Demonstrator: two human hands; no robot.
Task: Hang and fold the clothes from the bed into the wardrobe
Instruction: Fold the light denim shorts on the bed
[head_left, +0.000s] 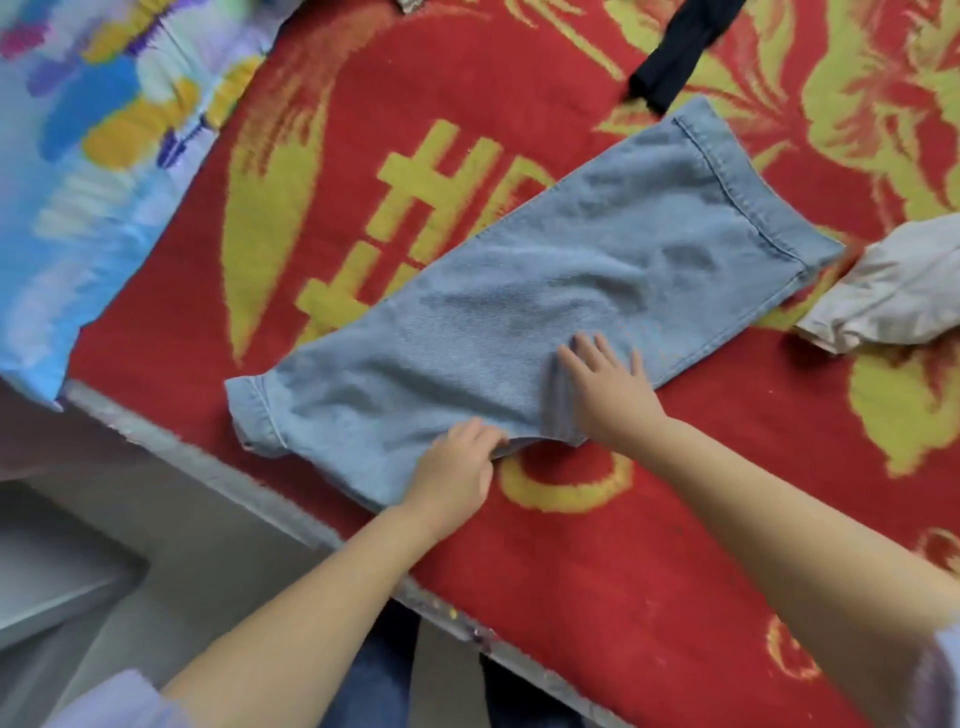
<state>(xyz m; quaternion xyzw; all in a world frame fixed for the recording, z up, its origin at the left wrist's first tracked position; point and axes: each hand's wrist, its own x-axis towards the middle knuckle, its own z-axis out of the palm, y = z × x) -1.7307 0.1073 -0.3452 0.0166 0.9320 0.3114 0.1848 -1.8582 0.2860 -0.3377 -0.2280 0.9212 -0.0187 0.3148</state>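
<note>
Light blue jeans (545, 291) lie folded lengthwise on the red and yellow bed cover (649, 519), running from the near left edge to the far right. My left hand (457, 473) pinches the near edge of the denim close to the bed's edge. My right hand (608, 384) lies flat on the jeans with fingers spread, pressing the fabric down just right of my left hand.
A crumpled pale garment (893, 291) lies at the right by the jeans' hem. A black garment (675, 47) lies at the far top. A blue patterned quilt (93, 171) covers the left. The grey bed edge (208, 467) and floor are at lower left.
</note>
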